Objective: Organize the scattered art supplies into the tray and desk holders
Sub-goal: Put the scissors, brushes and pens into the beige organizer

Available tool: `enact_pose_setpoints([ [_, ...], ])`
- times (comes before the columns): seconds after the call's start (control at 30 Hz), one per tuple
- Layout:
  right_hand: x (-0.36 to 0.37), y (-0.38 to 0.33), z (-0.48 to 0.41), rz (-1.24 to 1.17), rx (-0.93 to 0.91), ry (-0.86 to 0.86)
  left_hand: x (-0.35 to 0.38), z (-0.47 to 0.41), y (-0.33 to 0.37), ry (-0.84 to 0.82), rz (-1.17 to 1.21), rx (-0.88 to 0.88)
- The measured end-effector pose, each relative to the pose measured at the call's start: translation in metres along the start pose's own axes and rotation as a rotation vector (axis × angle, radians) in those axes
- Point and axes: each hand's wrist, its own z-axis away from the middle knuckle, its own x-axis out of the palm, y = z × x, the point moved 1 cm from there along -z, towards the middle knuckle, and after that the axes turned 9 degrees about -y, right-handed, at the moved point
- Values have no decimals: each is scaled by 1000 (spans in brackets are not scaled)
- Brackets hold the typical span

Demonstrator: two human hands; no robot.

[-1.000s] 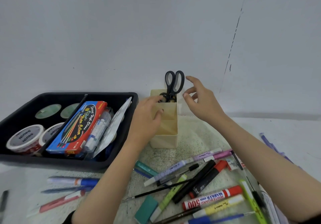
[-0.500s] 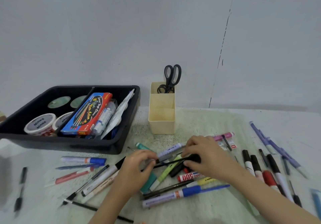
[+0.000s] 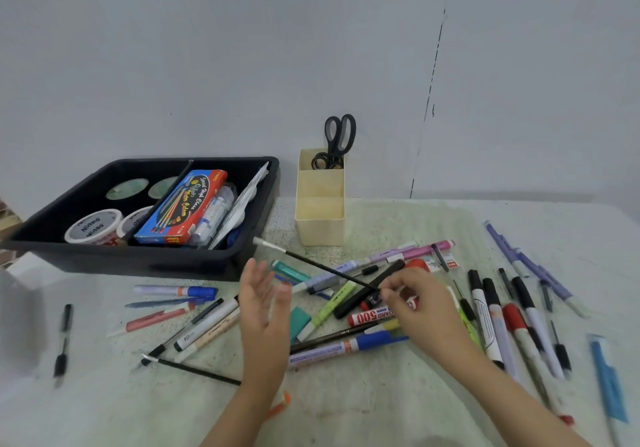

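Observation:
My right hand (image 3: 414,302) pinches the near end of a thin black paintbrush (image 3: 311,264), lifted over the pile with its silver tip pointing toward the black tray (image 3: 145,259). Left of the brush, my left hand (image 3: 264,302) hovers with its fingers spread and holds nothing. The cream desk holder (image 3: 320,228) stands behind the pile with black scissors (image 3: 337,140) in its back section. Several markers and pens lie scattered on the table, among them a red whiteboard marker (image 3: 369,316) and a blue-capped pen (image 3: 346,346).
The tray holds tape rolls (image 3: 92,228), a watercolour box (image 3: 185,205) and glue tubes. More markers (image 3: 495,318) lie in a row at the right, purple pens (image 3: 530,266) beyond them. A black brush (image 3: 190,370) and pens lie at the left. The wall is close behind.
Both hands came down from the holder to the pile. My right hand picked up the thin black brush and lifted it; my left hand let go and opened.

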Motion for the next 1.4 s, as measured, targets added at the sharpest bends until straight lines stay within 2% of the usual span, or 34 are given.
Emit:
enact_pose_setpoints([
  [0.1,15,-1,22,-83,-3,-68,20,9,2,-110,242,-183],
  [0.2,22,1,37,-29,-76,-158,36,11,5,-239,564,-378],
  [0.27,18,7,42,45,-99,-212,40,12,5,-251,691,-513],
  [0.43,-20,33,46,571,-160,-75,40,12,4,-264,705,-606],
  [0.6,-49,53,49,699,-86,-29,42,10,3,-326,657,-635],
  [0.67,-59,56,47,597,-86,-102,44,8,3,-348,649,-645],
  [0.77,-80,45,41,117,-18,-193,47,1,4,-399,655,-663],
  [0.87,-95,25,34,-208,-101,-50,53,-7,6,-526,595,-662],
  [0.97,-100,10,23,-436,-118,8,68,-10,9,-737,436,-657],
  [1.1,-98,1,3,-374,-98,39,96,-2,15,-1040,367,-673],
  [1.17,-94,1,-3,-317,-56,53,110,3,18,-1142,367,-668],
  [1.27,-94,6,-8,-250,34,29,124,10,18,-1161,377,-675],
  [1.4,-102,12,-3,-254,109,-109,135,15,15,-1247,352,-699],
])
